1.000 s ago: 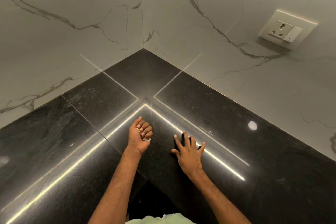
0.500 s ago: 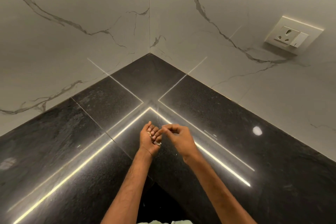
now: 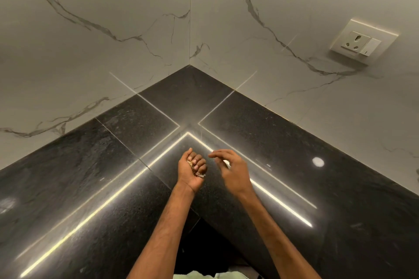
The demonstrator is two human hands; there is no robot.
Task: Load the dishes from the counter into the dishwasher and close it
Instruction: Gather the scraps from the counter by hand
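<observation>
From the head view, I faced the inner corner of a glossy black stone counter (image 3: 108, 183) where two marble-veined wall tiles (image 3: 102, 36) met. My left grip (image 3: 191, 171) was palm-up just above the counter near that corner. Its fingers (image 3: 200, 162) were curled in over a few small pale scraps (image 3: 200, 174); they were too small for me to tell what they were. My right grip (image 3: 234, 171) hung just beside it, apart from it and a little off the counter, back of the hand up. Its fingers were loosely bent, the forefinger reaching toward the left grip, and I could see nothing between them. Bright light strips (image 3: 90, 217) reflected in a V across the stone, and a round glint (image 3: 318, 161) lay to the right. A white socket with a switch (image 3: 362, 42) sat on the right wall. A pale green shirt (image 3: 204, 275) edged the bottom.
</observation>
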